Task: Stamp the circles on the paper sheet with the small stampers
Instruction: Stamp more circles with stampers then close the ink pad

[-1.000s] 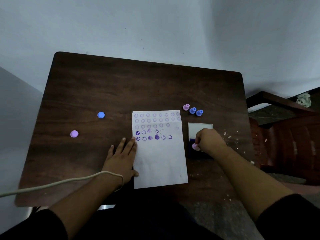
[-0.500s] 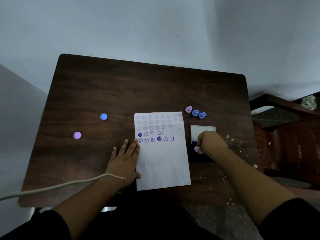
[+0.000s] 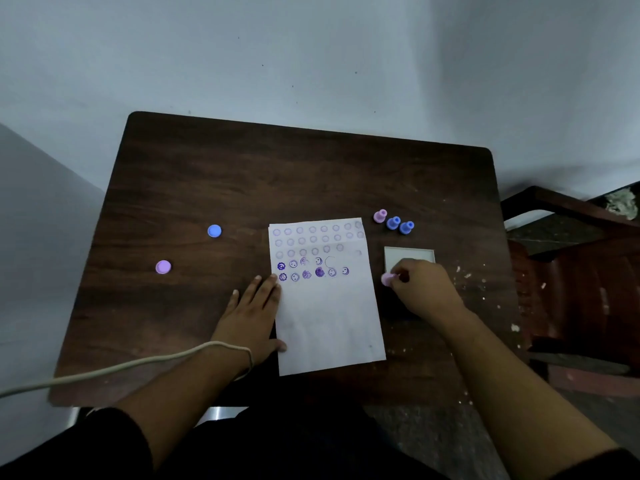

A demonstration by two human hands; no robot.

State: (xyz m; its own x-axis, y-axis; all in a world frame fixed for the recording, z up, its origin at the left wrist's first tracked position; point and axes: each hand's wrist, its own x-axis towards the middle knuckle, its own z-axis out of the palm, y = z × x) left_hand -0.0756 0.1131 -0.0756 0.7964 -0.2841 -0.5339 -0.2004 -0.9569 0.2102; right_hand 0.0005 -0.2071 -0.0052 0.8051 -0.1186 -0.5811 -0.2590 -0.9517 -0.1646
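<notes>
Pinching pink stamper point(image 3: 387, 279), R hand point(image 3: 420, 289) grip; L hand point(image 3: 254, 315) flat on half-stamped paper sheet point(image 3: 327, 306), ink pad prob. beneath.

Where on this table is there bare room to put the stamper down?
Bare wood runs along the far edge of the table, and between the blue cap and the paper sheet. It is crowded right of the sheet: three stampers, ink pad, right hand.

Paper sheet point(image 3: 329, 306) mid-table point(image 3: 311, 174); stampers point(image 3: 393, 221) behind-right; caps point(image 3: 214, 231) left.
</notes>
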